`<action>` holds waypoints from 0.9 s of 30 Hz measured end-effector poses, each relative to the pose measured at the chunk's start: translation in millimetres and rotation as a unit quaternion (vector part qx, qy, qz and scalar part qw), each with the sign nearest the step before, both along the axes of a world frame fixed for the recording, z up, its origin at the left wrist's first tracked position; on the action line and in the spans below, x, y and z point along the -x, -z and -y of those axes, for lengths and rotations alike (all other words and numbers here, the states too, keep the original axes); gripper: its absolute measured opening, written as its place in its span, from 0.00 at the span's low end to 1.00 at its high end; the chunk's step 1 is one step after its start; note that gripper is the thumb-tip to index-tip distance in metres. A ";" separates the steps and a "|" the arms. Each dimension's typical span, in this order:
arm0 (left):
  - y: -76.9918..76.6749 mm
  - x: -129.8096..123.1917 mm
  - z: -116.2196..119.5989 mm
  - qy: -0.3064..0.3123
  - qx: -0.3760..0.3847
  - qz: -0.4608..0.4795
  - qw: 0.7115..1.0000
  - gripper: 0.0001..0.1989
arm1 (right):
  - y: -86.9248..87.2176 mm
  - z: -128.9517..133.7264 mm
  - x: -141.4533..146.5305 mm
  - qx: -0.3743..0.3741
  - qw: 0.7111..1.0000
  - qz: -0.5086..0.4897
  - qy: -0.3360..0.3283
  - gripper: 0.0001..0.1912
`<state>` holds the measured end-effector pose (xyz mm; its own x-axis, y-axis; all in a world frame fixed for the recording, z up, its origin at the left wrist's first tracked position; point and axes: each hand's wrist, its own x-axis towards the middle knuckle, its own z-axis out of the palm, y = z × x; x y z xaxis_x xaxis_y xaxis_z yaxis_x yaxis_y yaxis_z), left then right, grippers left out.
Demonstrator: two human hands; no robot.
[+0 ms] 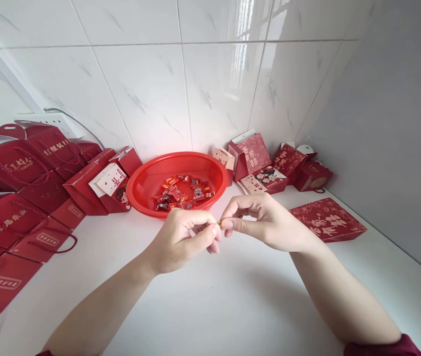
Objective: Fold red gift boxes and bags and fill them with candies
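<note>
My left hand (186, 237) and my right hand (260, 220) meet in front of the basket, above the white tabletop. Between the fingertips shows a small gold-coloured piece (219, 224); its kind is too small to make out. Thumb and forefinger of each hand are closed in a pinch on it, one from either side. Just behind the hands stands a red plastic basket (139, 200) with perforated walls. Wrapped candies (180, 194), mostly red with some dark and orange ones, lie in it.
Red gift boxes with rope handles (13, 212) are stacked at the left. Several more boxes (251, 155) lean by the tiled wall at the back right. A flat red box (329, 220) lies near the grey side panel. A white power strip (56, 123) sits behind the left stack.
</note>
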<state>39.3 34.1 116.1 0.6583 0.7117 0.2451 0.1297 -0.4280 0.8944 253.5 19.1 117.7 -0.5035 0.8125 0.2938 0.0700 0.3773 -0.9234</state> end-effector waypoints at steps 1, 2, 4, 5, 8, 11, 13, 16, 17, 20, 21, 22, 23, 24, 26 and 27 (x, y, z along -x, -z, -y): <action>-0.3 0.2 0.1 0.006 0.011 0.005 1.000 0.12 | -0.5 -0.4 -0.6 0.003 1.000 -0.008 -0.011 0.08; -0.6 0.4 0.1 0.008 0.019 0.011 1.000 0.13 | -0.9 -0.7 -1.1 0.002 1.000 -0.012 -0.018 0.08; -0.8 0.6 -0.3 0.014 0.026 0.019 0.999 0.13 | -1.5 -0.4 -2.1 -0.008 1.000 -0.011 -0.018 0.07; -0.8 0.9 -0.8 0.018 0.025 0.024 0.999 0.13 | -1.8 0.1 -2.5 -0.016 1.000 -0.008 -0.011 0.06; -0.3 2.5 -2.5 0.033 0.010 0.043 0.998 0.14 | -2.1 2.1 -3.7 -0.029 1.000 0.000 0.007 0.04; 0.5 5.2 -4.0 0.012 -0.023 0.077 0.997 0.08 | -2.3 2.9 -4.5 -0.010 1.000 -0.019 0.000 0.03; 1.2 6.2 -5.3 -0.008 -0.072 0.096 0.993 0.06 | -2.5 2.5 -4.7 0.019 0.998 -0.055 -0.024 0.05; 2.9 5.0 -8.2 -0.008 -0.191 0.120 0.974 0.15 | -3.2 1.6 -4.2 0.068 0.991 -0.102 -0.060 0.07; 3.5 3.9 -9.3 -0.005 -0.227 0.130 0.965 0.17 | -3.2 1.3 -3.8 0.081 0.989 -0.108 -0.066 0.07; 5.1 0.0 -11.8 0.004 -0.290 0.156 0.944 0.20 | -2.0 0.4 -2.3 0.104 0.984 -0.116 -0.081 0.07; 5.4 -1.0 -12.0 0.004 -0.300 0.161 0.940 0.21 | -1.1 0.0 -1.8 0.108 0.983 -0.117 -0.087 0.07; 5.5 -1.8 -12.0 0.004 -0.310 0.165 0.936 0.21 | -0.1 -0.3 -1.2 0.111 0.982 -0.119 -0.091 0.07; 5.4 -2.4 -11.7 0.001 -0.320 0.169 0.932 0.20 | 0.9 -0.6 -0.7 0.113 0.982 -0.122 -0.094 0.07; 5.1 -2.8 -11.2 -0.003 -0.329 0.172 0.929 0.20 | 1.7 -0.7 -0.1 0.113 0.981 -0.123 -0.095 0.07; 4.5 -3.3 -10.1 -0.013 -0.340 0.174 0.924 0.18 | 2.9 -0.6 1.0 0.107 0.982 -0.125 -0.090 0.06; 4.4 -3.6 -9.7 -0.015 -0.341 0.176 0.923 0.18 | 3.0 -0.3 1.5 0.101 0.983 -0.125 -0.086 0.06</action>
